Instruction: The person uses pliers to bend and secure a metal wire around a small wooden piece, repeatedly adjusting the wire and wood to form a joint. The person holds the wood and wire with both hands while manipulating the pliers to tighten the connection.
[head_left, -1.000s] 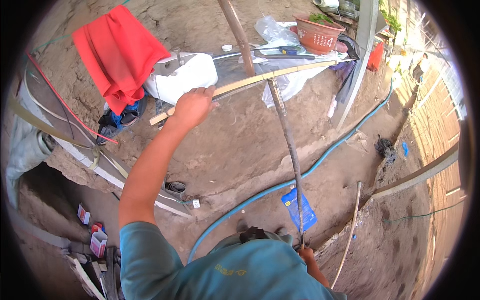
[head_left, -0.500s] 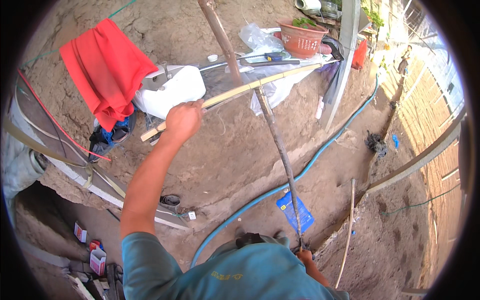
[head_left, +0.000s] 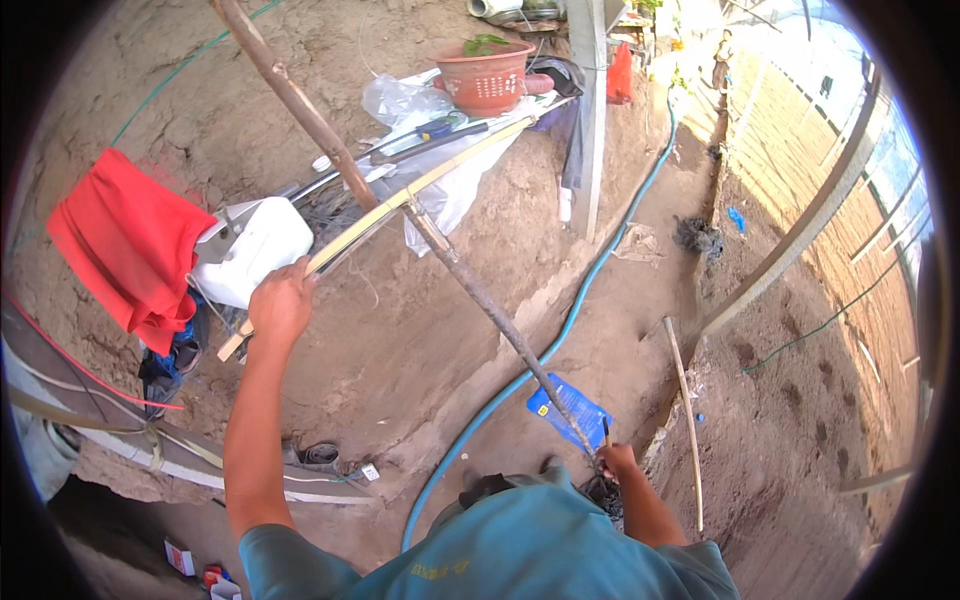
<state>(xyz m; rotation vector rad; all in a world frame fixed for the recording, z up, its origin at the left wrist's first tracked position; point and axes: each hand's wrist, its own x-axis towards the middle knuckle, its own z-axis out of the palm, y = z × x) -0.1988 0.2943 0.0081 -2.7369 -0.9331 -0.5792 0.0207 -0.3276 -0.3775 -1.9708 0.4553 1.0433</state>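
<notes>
My left hand (head_left: 279,308) is closed around a long pale bamboo strip (head_left: 365,225), near its near-left end. The strip slants up to the far right across the earth bank. A grey-brown stick (head_left: 480,290) meets its underside and slopes down toward my body. My right hand (head_left: 617,460) is closed beside the lower end of this stick, gripping a small slim tool with a dark upright part (head_left: 606,430); its exact kind cannot be told. A blue printed packet (head_left: 568,412) lies on the ground behind the stick. A thicker wooden pole (head_left: 300,108) comes down behind the strip.
A white plastic jug (head_left: 262,248) and red cloth (head_left: 130,250) sit left on the bank. Behind the strip stands a terracotta-coloured plant pot (head_left: 482,80) among plastic sheets. A blue hose (head_left: 578,310) runs along the trench. A thin stick (head_left: 686,425) leans right; a concrete post (head_left: 592,120) stands far.
The view has shifted, so the bank's things appear farther left. My right hand has come up more into view, with the dark part of its tool now showing. My left hand keeps its hold on the strip.
</notes>
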